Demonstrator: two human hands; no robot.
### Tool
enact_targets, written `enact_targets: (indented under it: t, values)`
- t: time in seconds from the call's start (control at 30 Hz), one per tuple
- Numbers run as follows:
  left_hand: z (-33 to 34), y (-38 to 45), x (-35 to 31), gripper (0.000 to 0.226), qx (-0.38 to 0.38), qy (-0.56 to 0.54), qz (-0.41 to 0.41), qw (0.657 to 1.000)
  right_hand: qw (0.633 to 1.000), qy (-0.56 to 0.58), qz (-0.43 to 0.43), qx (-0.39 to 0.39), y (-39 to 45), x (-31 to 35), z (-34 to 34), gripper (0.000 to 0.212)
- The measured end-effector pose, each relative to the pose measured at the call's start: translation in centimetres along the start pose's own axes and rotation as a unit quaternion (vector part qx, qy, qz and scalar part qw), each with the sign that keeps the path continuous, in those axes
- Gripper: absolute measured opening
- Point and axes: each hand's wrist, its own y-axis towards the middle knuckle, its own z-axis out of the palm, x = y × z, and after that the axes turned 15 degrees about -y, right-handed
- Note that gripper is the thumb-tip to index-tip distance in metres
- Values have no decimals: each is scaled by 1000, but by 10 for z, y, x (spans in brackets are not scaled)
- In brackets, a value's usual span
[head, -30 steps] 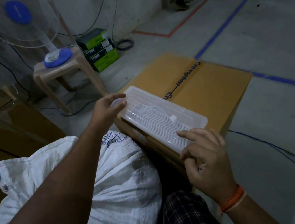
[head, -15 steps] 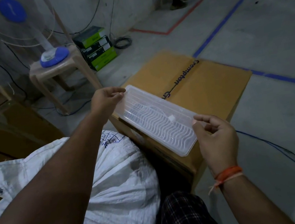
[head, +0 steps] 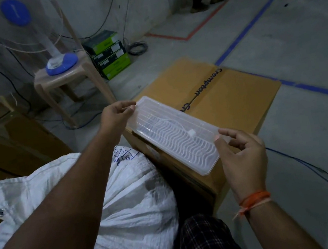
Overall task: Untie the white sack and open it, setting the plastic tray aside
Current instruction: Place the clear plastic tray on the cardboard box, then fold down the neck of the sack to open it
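- The white sack [head: 111, 205] lies near and left, bulging against the near-left side of the cardboard box [head: 229, 98]; its neck is not clearly seen, so it cannot be told whether it is tied. It is judged that the sack cannot be worked on until both hands are freed.
- The cardboard box stands in the middle of the scene on the floor [head: 284, 40], with a broad flat top. Most of that top, to the right and far side, is bare and is judged to be the readiest place for the tray.
- The floor to the right and far of the box is open. A blue cable [head: 312, 168] runs across it near the right side and could be snagged if the tray were set down there.
- To the left, room is tight: a plastic stool [head: 64, 79] carrying a fan base [head: 61, 63] stands far left, with wires beside it, and brown cartons [head: 13, 141] close the left edge. A swing of the tray that way could strike the stool.
- The plastic tray [head: 173, 135] is held over the near-left edge of the box, its near end past the box edge. If it were released there, it is judged that it could tip off and fall between box and sack.
- The left hand [head: 115, 116] is pinched on the tray's far end, thumb on top. The grip is on the thin rim only, so a slip is possible.
- The right hand [head: 241, 155] is closed lightly on the tray's near right corner, with the fingertips [head: 216, 137] on the rim. The clear plastic is thin and could flex or twist if the ends are pulled unevenly.
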Motion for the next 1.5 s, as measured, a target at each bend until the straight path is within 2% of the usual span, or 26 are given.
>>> enact_targets:
  t: [0.1,0.37,0.9,1.03,1.17,1.3,1.5]
  values:
    - [-13,-11,5,18,-15,-31,-25,999,1000,8,-10,2,-19,-1,-7,12]
    - [-17,-33,8,18,-31,-113,-57,991,997,10,4,71,-42,-12,7,3]
    - [-14,-33,17,20,-54,-129,-60,988,998,30,-2,61,-42,-14,10,3]
    - [-14,-52,9,15,-40,-101,-45,993,999,13,-15,29,-49,-5,2,10]
    - [-31,-91,2,17,-71,-17,-3,997,997,-27,-70,-30,-60,5,-9,19]
    - [-57,-154,-6,23,-82,59,19,995,990,-22,-137,-30,-78,24,-9,19]
    - [-124,-260,5,21,-157,57,20,986,968,7,-238,73,-133,44,22,14]
